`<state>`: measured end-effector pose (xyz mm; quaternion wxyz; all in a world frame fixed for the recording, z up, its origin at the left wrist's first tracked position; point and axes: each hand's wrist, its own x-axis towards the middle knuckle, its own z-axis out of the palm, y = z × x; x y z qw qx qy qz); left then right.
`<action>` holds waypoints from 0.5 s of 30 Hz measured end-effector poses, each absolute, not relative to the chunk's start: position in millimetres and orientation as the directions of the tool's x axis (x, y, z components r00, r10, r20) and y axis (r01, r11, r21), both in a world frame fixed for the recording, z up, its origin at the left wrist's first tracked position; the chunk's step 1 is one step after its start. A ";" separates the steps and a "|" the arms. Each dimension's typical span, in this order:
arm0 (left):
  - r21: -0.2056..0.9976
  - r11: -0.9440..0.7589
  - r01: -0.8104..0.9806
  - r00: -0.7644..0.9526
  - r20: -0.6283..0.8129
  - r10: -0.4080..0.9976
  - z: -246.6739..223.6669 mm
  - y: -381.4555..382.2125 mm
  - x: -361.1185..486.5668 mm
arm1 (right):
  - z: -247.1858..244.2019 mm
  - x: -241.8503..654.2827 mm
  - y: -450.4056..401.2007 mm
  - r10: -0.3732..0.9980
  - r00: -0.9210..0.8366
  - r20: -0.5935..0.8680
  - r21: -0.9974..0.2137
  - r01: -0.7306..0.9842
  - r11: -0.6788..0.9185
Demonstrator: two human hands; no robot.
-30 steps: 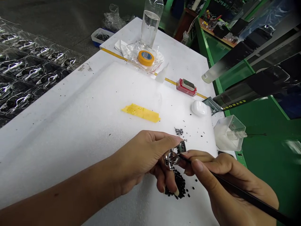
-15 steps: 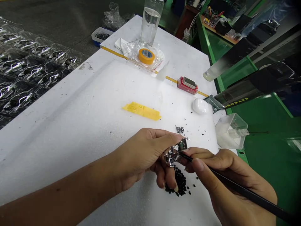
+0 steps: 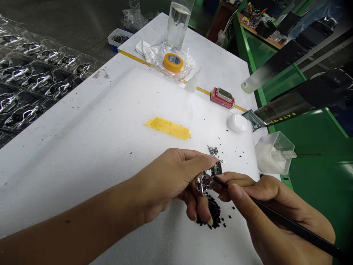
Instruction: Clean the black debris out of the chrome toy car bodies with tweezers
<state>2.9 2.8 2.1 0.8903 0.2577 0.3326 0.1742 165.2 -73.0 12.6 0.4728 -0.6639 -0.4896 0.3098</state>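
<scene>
Between the thumb and fingers of my left hand [image 3: 176, 180] is a small shiny chrome part [image 3: 202, 183] with openings in it. My right hand [image 3: 270, 206] grips a slim black pen-like tool [image 3: 289, 222], its tip at the chrome part. I cannot make out what the tip is like. Below my left fingers lies a pile of small black pieces [image 3: 216, 215], partly covered by them. Just beyond the hands sits a little heap of tiny dark shiny bits [image 3: 213, 150]. A strip of yellow tape [image 3: 168, 128] lies on the white foam sheet [image 3: 110, 158].
Farther back are an orange tape roll [image 3: 173, 62] on plastic bags, a clear bottle [image 3: 178, 25] and a red box [image 3: 222, 98]. A white rounded object [image 3: 237, 123] and a clear container [image 3: 275, 152] stand right. Trays of chrome parts [image 3: 41, 70] fill the left.
The view has shifted slightly, so most things sit a little to the right. Both hands keep their holds, the tool tip still at the chrome part.
</scene>
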 end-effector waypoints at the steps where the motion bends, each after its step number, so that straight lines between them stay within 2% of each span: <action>1: 0.574 0.807 -0.141 0.718 -0.502 0.482 1.8 3.0 2.9 | 12.5 165.4 -73.1 0.945 0.322 0.047 -0.933 0.353 -0.074; 15: 0.566 0.812 -0.144 0.725 -0.498 0.476 1.1 3.1 1.5 | 8.4 172.0 -80.7 0.954 0.294 0.057 -0.928 0.369 -0.058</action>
